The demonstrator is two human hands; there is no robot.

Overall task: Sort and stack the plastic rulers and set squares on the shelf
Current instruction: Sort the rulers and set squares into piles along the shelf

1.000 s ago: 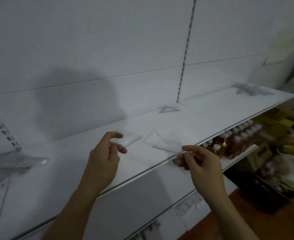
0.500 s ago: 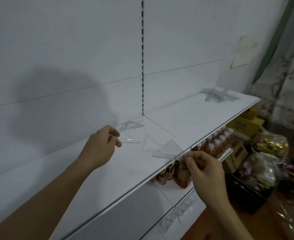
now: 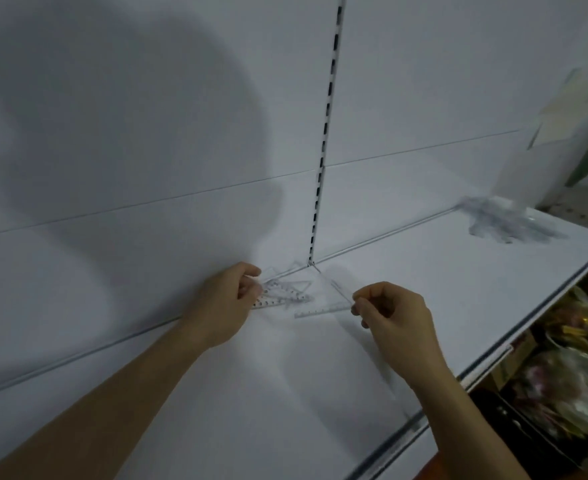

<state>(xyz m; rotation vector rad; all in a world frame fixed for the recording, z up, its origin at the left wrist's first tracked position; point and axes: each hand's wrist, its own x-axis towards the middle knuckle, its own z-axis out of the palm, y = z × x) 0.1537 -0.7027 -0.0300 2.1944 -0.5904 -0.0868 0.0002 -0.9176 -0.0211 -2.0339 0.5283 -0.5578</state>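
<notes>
A white shelf [image 3: 424,306] runs across the view. Near its back, by the slotted upright, lies a small stack of clear set squares [image 3: 285,291]. My left hand [image 3: 230,303] pinches a clear plastic piece right at this stack, fingers curled on its left end. My right hand [image 3: 393,317] pinches the corner of a clear set square [image 3: 327,299], held just above the shelf to the right of the stack. A loose heap of clear rulers and set squares [image 3: 507,221] sits at the far right of the shelf.
The slotted upright [image 3: 327,133] splits the white back panel. Below the shelf's front edge at the right, packaged goods in shiny wrappers [image 3: 569,393] fill lower shelves. A paper note [image 3: 562,112] hangs on the wall at upper right.
Both hands have moved back over the shelf to the stack by the upright. My left hand's piece now meets the stack; my right hand's set square is close beside it.
</notes>
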